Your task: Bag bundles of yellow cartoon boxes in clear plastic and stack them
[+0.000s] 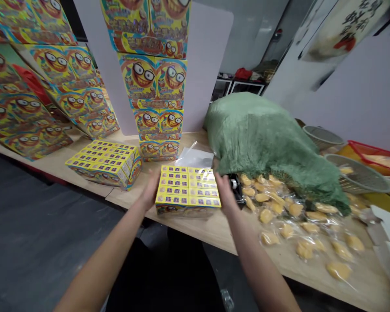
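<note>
A block of small yellow printed boxes point(188, 188) sits on the table in front of me, two columns wide with several rows. My left hand point(151, 190) lies along its left side, fingers pointing away from me. Against its right side is my right hand point(224, 190), so the block is clasped between both hands. Parts of the fingers are hidden or blurred. Just behind the block lies a clear plastic sheet point(195, 157). A second yellow box block point(105, 160) stands to the left, apart from my left hand.
A tall stack of cartoon-face boxes point(158, 86) rises behind, with more stacks point(28, 108) at left. A green sack point(263, 134) and several clear-wrapped yellow pieces point(289, 216) cover the right side. A black object point(237, 190) is beside my right hand. Baskets point(357, 173) stand far right.
</note>
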The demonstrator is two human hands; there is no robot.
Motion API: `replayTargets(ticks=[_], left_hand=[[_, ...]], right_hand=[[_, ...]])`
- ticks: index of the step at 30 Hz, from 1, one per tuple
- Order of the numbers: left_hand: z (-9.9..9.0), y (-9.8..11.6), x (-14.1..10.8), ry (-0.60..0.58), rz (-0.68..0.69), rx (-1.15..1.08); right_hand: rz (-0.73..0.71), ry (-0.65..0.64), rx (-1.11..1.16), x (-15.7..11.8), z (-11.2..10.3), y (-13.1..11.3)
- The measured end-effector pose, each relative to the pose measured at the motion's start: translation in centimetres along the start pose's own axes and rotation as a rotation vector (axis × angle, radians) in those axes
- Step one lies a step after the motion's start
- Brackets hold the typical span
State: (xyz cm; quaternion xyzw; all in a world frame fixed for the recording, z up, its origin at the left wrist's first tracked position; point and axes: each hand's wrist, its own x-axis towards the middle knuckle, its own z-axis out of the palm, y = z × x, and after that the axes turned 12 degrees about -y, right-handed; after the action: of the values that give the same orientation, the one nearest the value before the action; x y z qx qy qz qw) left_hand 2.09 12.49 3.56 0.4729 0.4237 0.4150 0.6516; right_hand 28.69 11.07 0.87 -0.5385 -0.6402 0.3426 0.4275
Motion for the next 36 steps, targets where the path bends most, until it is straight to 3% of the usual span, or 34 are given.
replayTargets(ticks=[4, 7, 10, 12, 13, 16, 19, 22, 25, 27, 30, 33, 36], left_hand=[[1.6, 0.3, 0.5, -0.143, -0.073, -0.015], [0.6, 0.7, 1.0, -0.176, -0.052, 0.057], [-0.8, 1.6, 1.5, -0.021, 0.043, 0.255], [-1.0, 2.3, 1.7, 0.096, 0.076, 0.488], [-0.7, 2.6, 1.8, 0.097, 0.078, 0.633], [1.3, 3.2, 1.7, -0.076, 0.099, 1.095], [2.5, 3.2, 1.5, -0.120, 0.150, 1.337], [1.1, 2.2, 1.2, -0.081, 0.167, 1.170], [-1.6, -1.1, -0.3, 0.037, 0.203, 0.646], [-2.5, -4.1, -2.1, 0.032, 0.206, 0.451], [-1.7, -7.1, -4.8, -0.010, 0.210, 0.472], [-0.3, -5.5, -6.6, 0.036, 0.169, 0.645], [0.1, -1.2, -7.0, 0.116, 0.012, 0.876]], right_hand=[[0.191, -0.147, 0.430, 0.1, 2.2, -0.9], [0.258, -0.244, 0.480, 0.3, 1.1, -0.8], [0.168, -0.147, 0.166, 1.2, -1.0, -1.2], [0.027, -0.060, -0.145, 1.9, -1.8, -2.3], [-0.054, -0.073, -0.296, 2.2, -1.9, -3.1], [-0.215, -0.326, -0.626, 2.5, -1.2, -5.1], [-0.176, -0.509, -0.748, 1.8, -1.3, -5.0], [-0.062, -0.448, -0.700, -0.4, -3.1, -2.4], [0.048, -0.311, -0.354, -4.2, -3.5, 1.1], [0.097, -0.328, -0.059, -6.8, -1.9, 2.9], [0.132, -0.292, 0.094, -8.6, 1.4, 2.7], [0.235, -0.157, 0.010, -7.5, 2.1, -0.6], [0.341, -0.161, -0.187, -5.6, 0.0, -4.3]])
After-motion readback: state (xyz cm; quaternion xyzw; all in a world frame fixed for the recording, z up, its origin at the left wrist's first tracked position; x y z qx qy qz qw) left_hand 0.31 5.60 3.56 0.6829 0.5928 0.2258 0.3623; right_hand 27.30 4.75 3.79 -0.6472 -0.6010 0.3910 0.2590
